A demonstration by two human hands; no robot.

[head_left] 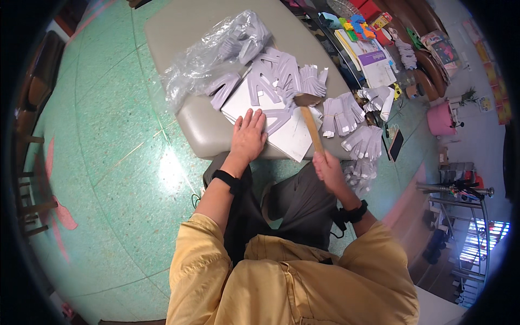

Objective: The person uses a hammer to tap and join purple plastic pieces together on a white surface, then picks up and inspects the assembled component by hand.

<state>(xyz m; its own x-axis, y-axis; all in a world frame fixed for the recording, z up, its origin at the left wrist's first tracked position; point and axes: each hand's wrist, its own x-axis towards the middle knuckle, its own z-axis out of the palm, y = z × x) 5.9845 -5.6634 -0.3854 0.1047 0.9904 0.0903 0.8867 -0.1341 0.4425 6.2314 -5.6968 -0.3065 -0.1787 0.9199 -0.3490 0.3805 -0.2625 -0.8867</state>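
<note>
My right hand (327,168) is closed around the wooden handle of a hammer (311,129). The hammer's head lies over the lilac pieces at the right edge of a white board (297,140). Flat on the board's left part rests my left hand (249,136), fingers stretched out, the fingertips by a V-shaped lilac piece (279,120). Whether they press on that piece I cannot tell. More flat, angular lilac pieces (262,84) overlap on the far part of the board. Beside the hammer head sits a fanned bundle of lilac strips (312,80).
A clear plastic bag (216,57) with lilac pieces lies at the far left of the grey padded bench (184,27). Tied strip bundles (342,114) line its right edge. Beyond are papers (374,62), toy blocks (356,27) and a pink bucket (441,119).
</note>
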